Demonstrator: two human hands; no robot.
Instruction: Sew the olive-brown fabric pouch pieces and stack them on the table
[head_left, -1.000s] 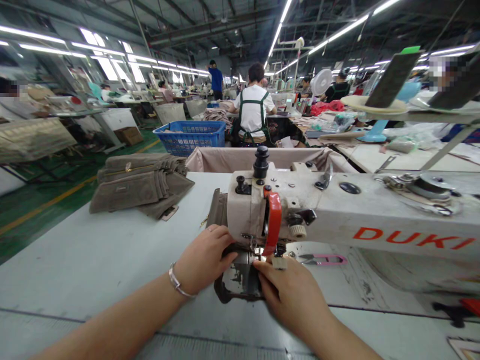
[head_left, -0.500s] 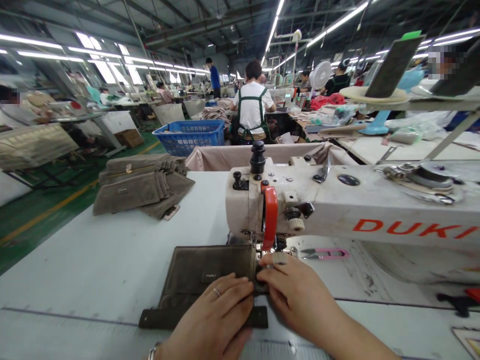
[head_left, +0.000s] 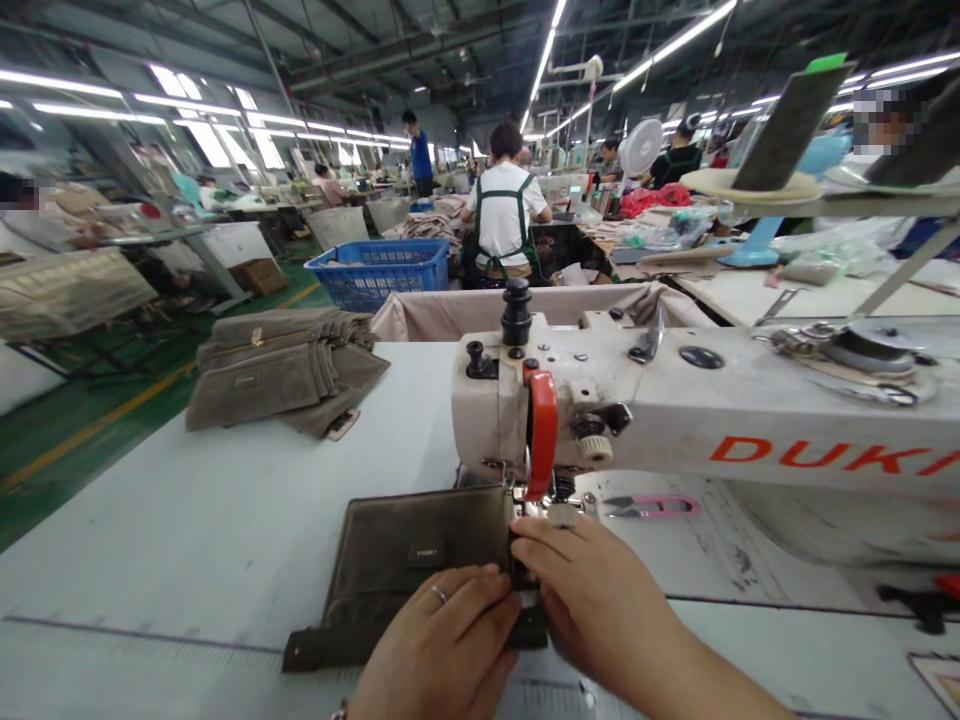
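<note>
An olive-brown fabric panel (head_left: pixel 420 520) with a small label lies flat, its right edge at the sewing machine's (head_left: pixel 491 415) presser foot. A darker strip (head_left: pixel 322 648) runs along its near edge. My left hand (head_left: pixel 450 640), a ring on one finger, rests on the panel's lower right part with fingers together, gripping it. At the right edge, close to the needle area, my right hand (head_left: pixel 592 580) has its fingers bent together on the fabric. Its fingertips partly hide the edge. An orange guard (head_left: pixel 541 435) hangs in front of the needle.
Pink-handled thread snips (head_left: pixel 660 507) lie on the machine bed. A pile of similar olive pieces (head_left: pixel 277 370) sits at the table's far left. Behind are a pale cloth-lined bin (head_left: pixel 442 315), a blue basket (head_left: pixel 382 275) and a seated person (head_left: pixel 506 215). Thread cones (head_left: pixel 787 130) stand right.
The panel's near end has swung slightly to the right and toward me. My left hand has slid a little right with it, and more of the label shows. My right hand has barely shifted.
</note>
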